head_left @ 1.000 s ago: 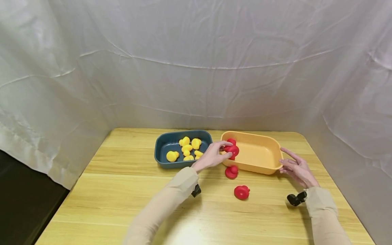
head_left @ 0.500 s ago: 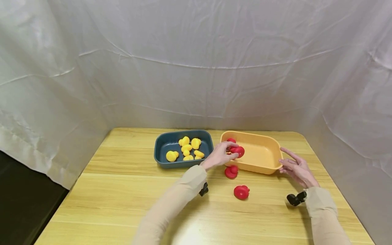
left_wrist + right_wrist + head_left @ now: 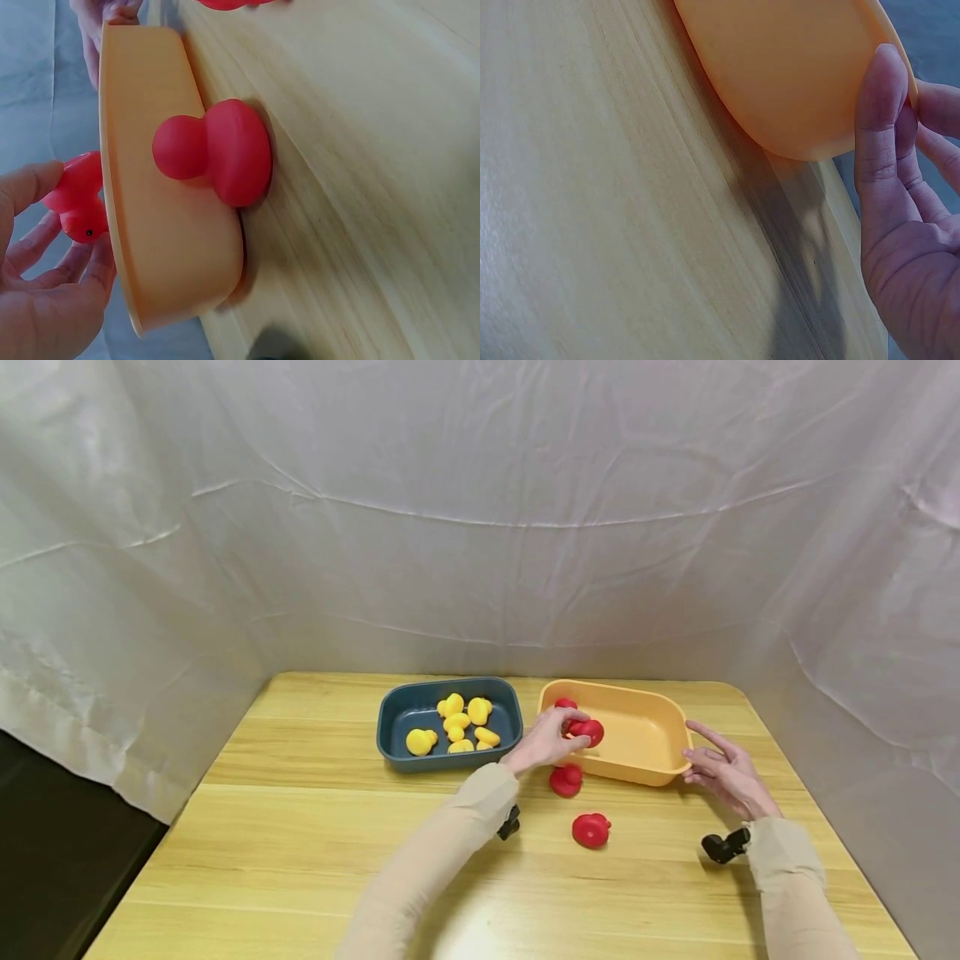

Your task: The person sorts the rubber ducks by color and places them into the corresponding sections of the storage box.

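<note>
My left hand (image 3: 543,745) pinches a red rubber duck (image 3: 78,196) between thumb and fingers, over the left end of the orange tray (image 3: 637,773). The left wrist view shows this duck right at the tray's rim, its black eye visible. Another red duck (image 3: 564,702) lies in the tray's far left corner, partly hidden by my hand. At the tray's right end, my right hand (image 3: 726,777) holds the rim, thumb (image 3: 881,112) on the outer wall and fingers at the edge. A red duck (image 3: 238,154) sits on the table close against the tray's front wall.
A dark blue tray (image 3: 420,765) stands left of the orange one, with several yellow ducks (image 3: 422,742) inside. One more red duck (image 3: 591,831) lies on the wooden table (image 3: 300,860) nearer the front. Grey-white curtains (image 3: 480,527) surround the table's back and sides.
My left hand has moved a little to the right with the red duck, further over the orange tray. The right hand stays on the tray's rim.
</note>
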Demonstrator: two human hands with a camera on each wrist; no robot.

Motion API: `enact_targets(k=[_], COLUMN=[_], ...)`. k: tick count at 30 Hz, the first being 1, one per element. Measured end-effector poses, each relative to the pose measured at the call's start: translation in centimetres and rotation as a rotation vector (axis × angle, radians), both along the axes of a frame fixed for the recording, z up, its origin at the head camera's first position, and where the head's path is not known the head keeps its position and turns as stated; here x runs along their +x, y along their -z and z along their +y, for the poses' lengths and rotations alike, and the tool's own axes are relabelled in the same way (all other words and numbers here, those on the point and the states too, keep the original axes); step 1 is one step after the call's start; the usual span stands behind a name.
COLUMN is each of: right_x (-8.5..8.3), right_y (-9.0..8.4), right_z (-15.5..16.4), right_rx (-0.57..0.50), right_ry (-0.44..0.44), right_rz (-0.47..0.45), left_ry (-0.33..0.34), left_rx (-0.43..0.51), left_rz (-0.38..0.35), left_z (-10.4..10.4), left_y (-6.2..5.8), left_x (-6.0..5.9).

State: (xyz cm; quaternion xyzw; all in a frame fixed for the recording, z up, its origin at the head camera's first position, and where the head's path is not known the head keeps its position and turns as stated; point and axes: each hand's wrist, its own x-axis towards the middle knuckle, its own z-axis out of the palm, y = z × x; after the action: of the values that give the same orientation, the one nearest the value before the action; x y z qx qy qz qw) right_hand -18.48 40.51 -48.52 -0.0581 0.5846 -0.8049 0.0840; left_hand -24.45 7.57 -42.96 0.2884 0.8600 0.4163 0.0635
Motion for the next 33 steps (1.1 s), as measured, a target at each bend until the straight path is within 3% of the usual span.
enact_targets(k=[12, 16, 21, 27, 33], right_x=[0.0, -0.1, -0.1, 0.0, -0.1], right_y=[0.0, 0.0, -0.1, -0.2, 0.1], right_z=[0.1, 0.0, 0.0, 0.0, -0.1], right_rx=[0.009, 0.009, 0.008, 0.006, -0.011], right_ry=[-0.004, 0.000, -0.005, -0.015, -0.006], right_rz=[0.003, 0.004, 0.002, 0.009, 0.007], left_ry=[0.027, 0.055, 0.145, 0.237, 0.265], left_rx=[0.040, 0.112, 0.155, 0.075, -0.001], left_rz=[-0.069, -0.049, 0.032, 0.016, 0.023], left_z=[-0.3, -1.4, -3.3, -4.9, -5.2], left_y=[0.4, 0.7, 1.7, 2.9, 3.9], left_x=[0.2, 1.0, 2.2, 3.5, 3.7])
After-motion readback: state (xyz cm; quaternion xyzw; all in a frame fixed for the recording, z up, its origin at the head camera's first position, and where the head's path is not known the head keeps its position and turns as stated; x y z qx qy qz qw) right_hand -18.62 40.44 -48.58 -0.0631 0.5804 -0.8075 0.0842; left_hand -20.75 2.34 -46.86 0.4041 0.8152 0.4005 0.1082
